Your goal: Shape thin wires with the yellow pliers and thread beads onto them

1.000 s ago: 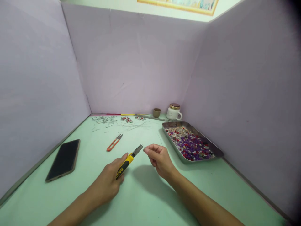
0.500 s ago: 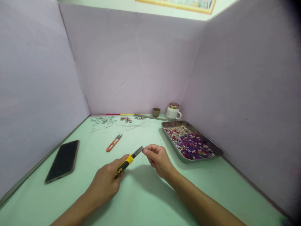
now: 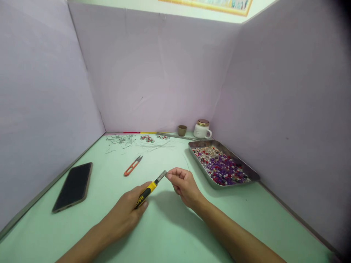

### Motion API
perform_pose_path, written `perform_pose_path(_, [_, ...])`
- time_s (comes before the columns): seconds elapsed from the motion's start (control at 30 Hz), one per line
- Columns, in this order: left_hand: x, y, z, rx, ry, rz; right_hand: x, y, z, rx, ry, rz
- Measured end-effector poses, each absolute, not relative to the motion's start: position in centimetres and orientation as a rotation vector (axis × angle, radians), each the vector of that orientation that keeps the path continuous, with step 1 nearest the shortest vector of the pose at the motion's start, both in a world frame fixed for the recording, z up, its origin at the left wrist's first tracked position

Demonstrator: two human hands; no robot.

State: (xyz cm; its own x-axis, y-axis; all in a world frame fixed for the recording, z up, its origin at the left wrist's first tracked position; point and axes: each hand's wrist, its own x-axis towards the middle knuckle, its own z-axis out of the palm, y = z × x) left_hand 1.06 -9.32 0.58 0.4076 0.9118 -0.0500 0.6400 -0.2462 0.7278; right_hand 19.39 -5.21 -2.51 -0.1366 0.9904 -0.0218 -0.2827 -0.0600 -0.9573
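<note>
A yellow and black utility knife [image 3: 146, 193] is gripped in my left hand [image 3: 127, 210], its grey blade pointing up and to the right. The blade's tip touches or nearly touches the fingertips of my right hand [image 3: 186, 186], which are pinched together. Whatever lies between those fingertips is too small to make out. Orange thread snips [image 3: 133, 166] lie on the table behind my left hand. Right of my right hand stands a metal tray [image 3: 210, 179] holding purple, red and pale beads.
A dark phone [image 3: 73, 187] lies at the left. Toward the back are thin wire pieces [image 3: 120, 140], beaded pieces [image 3: 147, 138], a small brown cup [image 3: 182, 130] and a white lidded mug [image 3: 201, 130]. Panels [image 3: 159, 73] enclose the table.
My left hand and the knife have turned slightly, and the thumb has shifted along the handle. My right hand stays almost where it was.
</note>
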Motion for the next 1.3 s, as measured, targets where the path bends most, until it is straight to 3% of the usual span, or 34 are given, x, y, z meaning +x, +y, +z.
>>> perform_pose_path(0.63, [0.5,-8.7,-1.6,2.116,1.371,0.546,19.0,-5.5,-2.7,-0.985,-1.003,1.482])
perform_pose_path(1.0, [2.4,-9.5,-2.9,2.791,2.186,0.035,18.4,-5.6,-3.0,-1.178,-0.838,1.507])
perform_pose_path(1.3, [2.1,-8.8,-2.5,2.788,2.124,-0.123,18.6,-4.4,-4.5,-1.319,-1.014,1.339])
